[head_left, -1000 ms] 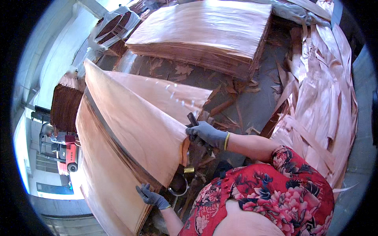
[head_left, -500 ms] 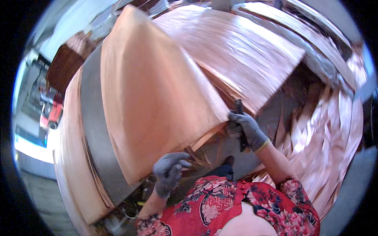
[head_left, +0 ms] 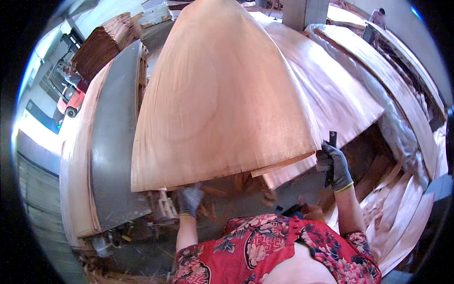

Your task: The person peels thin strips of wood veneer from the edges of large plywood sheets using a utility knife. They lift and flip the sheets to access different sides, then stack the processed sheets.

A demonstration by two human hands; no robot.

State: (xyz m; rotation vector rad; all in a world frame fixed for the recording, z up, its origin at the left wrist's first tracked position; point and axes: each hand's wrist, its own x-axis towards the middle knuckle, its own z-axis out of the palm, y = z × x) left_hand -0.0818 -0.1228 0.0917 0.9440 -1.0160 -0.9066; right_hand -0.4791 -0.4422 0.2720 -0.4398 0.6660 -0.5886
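A large tan wood veneer sheet [head_left: 222,104] spreads out ahead of me, its surface bulging and its near edge raised. My right hand [head_left: 336,166], in a grey glove, is closed round a flat black tool [head_left: 332,138] held upright; its kind I cannot make out. The fingers of that hand are at the sheet's near right corner, where a second layer shows beneath. My left hand [head_left: 190,199], also gloved in grey, is at the sheet's near left edge. Its fingers are blurred and partly hidden by the sheet.
To the left lies a stack with a dark grey top [head_left: 116,142]. Paler veneer [head_left: 331,90] lies right of the sheet, with loose strips [head_left: 397,208] nearer me. Farther off are a pillar [head_left: 305,14], a red forklift [head_left: 73,100], a brown veneer stack [head_left: 97,49] and a person [head_left: 377,21].
The veneer sheet's near edge has swung rightward and lifted. My right hand has moved right with the black tool, and my left hand has come to the sheet's edge. My view has shifted.
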